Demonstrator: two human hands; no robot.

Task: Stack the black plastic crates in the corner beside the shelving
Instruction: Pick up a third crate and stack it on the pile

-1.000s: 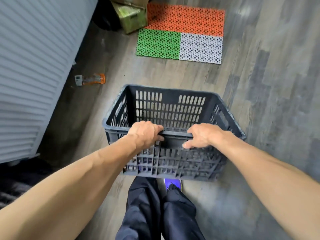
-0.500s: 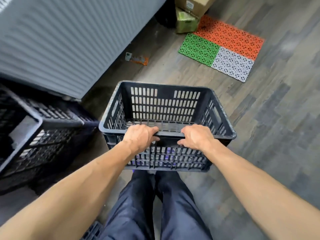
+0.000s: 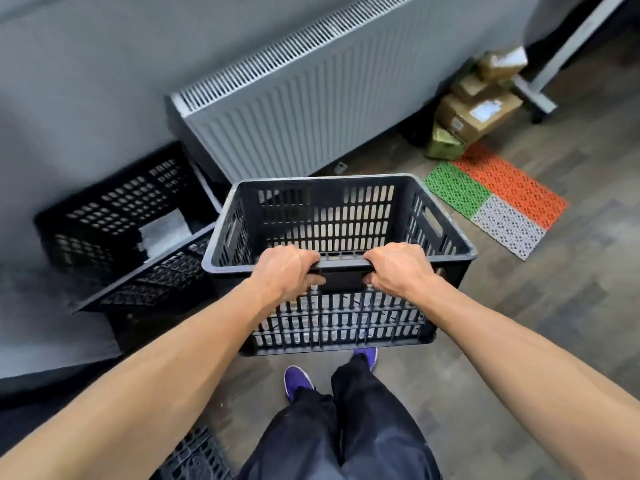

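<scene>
Person is holding a black crate (image 3: 329, 216) off the floor w/ both hands, in front of a radiator (image 3: 311, 109).
Left hand (image 3: 287, 271) and right hand (image 3: 398, 268) are both gripping the near rim, fingers curling over the edge, thumbs sitting on the outer wall either side of the handle slot. Crate is hanging level, approx. above the purple shoes (image 3: 296, 379), w/ nothing showing inside it. A 2nd black crate (image 3: 114, 216) is sitting tilted just to its left, against the grey wall (image 3: 86, 81), beside the radiator's left end. Cardboard boxes (image 3: 481, 109) are standing stacked at the radiator's right end, w/ a green, orange and white floor mat (image 3: 498, 199) lying just in front of them.
</scene>
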